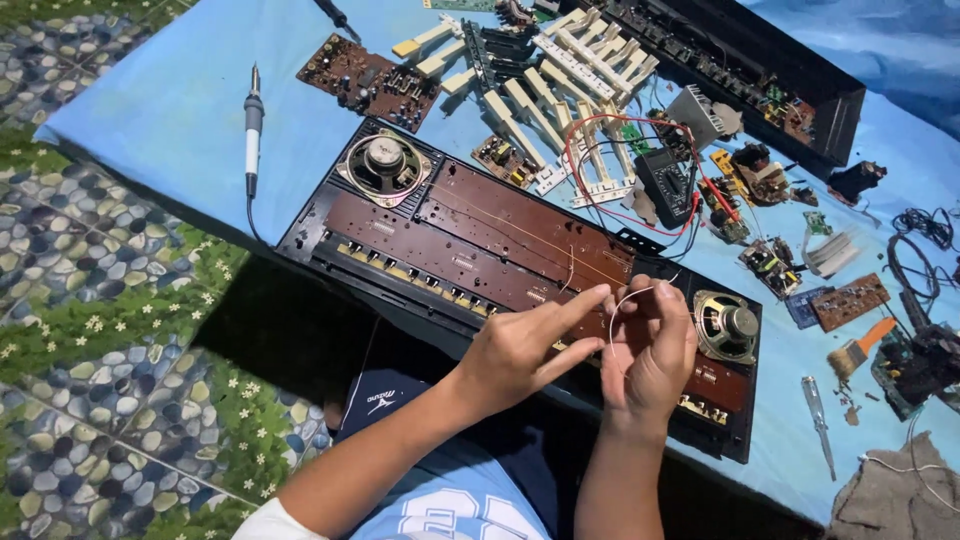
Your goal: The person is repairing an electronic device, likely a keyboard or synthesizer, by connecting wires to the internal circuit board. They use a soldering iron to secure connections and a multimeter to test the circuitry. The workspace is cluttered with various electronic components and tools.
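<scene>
While both hands work at the middle of the frame, the largest item is the blue cloth (180, 110) spread over a patterned pebble-and-flower floor (90, 330). On it lies the opened keyboard chassis (330, 235), black, running from 10 o'clock to 4 o'clock, with long brown circuit boards (470, 235) and a round speaker (383, 160) at its 10 o'clock end, a second speaker (727, 325) at 4 o'clock. At 12 o'clock: a heap of loose white keys (560, 70) and a black housing (760, 60). At 1 o'clock: a multimeter (665, 185) with red leads. A soldering iron (253, 130) lies at 10 o'clock; a small brush (858, 350) at 3 o'clock.

Left hand (520, 350): index finger extended, tip pinching one end of a thin pale wire (625, 300). Right hand (652, 350): fingers closed, pinching the wire's other end. Wire loops between the two fingertips, just above the brown board, at frame centre, slightly toward 4 o'clock.
</scene>
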